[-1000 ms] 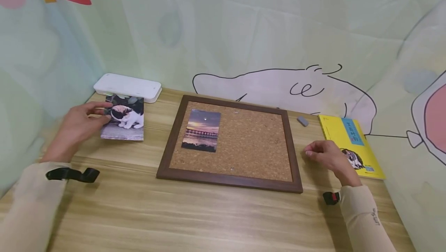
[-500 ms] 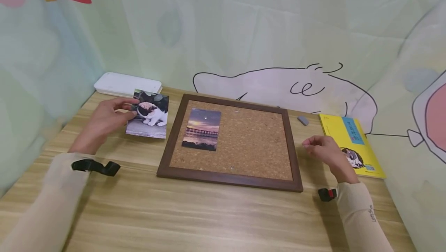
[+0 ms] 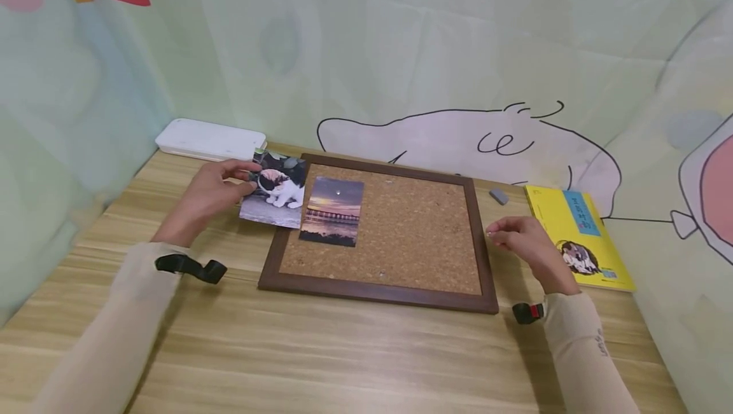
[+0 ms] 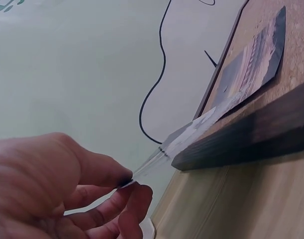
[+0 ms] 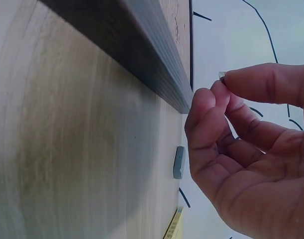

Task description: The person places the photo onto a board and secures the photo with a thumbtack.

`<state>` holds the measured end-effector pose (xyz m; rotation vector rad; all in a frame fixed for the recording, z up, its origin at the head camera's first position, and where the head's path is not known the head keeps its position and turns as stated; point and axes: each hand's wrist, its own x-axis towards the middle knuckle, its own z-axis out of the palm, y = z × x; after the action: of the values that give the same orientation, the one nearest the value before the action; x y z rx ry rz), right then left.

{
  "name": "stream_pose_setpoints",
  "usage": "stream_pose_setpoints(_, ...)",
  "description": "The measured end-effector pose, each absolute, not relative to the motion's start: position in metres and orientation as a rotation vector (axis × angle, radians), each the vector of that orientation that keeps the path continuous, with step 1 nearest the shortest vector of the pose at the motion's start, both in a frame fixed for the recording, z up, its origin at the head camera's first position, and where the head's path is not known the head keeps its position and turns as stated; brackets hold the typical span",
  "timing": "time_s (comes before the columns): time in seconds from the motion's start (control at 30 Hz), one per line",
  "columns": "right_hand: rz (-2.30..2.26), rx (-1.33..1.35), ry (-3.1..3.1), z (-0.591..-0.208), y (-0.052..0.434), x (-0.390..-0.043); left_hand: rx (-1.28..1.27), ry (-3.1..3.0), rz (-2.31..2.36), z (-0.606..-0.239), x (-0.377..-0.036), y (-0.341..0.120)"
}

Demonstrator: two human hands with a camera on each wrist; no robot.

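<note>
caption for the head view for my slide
Left hand pinches a cat photo at the cork board's left edge, beside a pinned sunset photo.

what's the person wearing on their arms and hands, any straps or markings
Both arms are in long, close-fitting beige sleeves that end at the wrists. The left hand and right hand are bare, with no gloves or rings visible. A black strap sits at the left wrist. A black strap with a red part sits at the right wrist. Small dark lettering marks the right sleeve.
</note>
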<state>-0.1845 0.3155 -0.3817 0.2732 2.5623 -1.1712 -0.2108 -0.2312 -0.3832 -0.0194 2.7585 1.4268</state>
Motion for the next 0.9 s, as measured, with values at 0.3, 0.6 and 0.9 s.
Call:
stream_pose_setpoints(0.3,-1.24,0.261,2.587,-0.383,0.309,-0.185,0.002,2.703,1.43,-0.381,-0.215,-0.215)
stream_pose_setpoints(0.6,-1.272,0.21,2.609,-0.382,0.301,-0.187,0.04,2.647,1.481,-0.378,-0.219,-0.195)
stream_pose_setpoints(0.9,-1.259,0.198,2.618,-0.378,0.292,-0.189,0.111,2.638,1.47,-0.377,-0.225,-0.175)
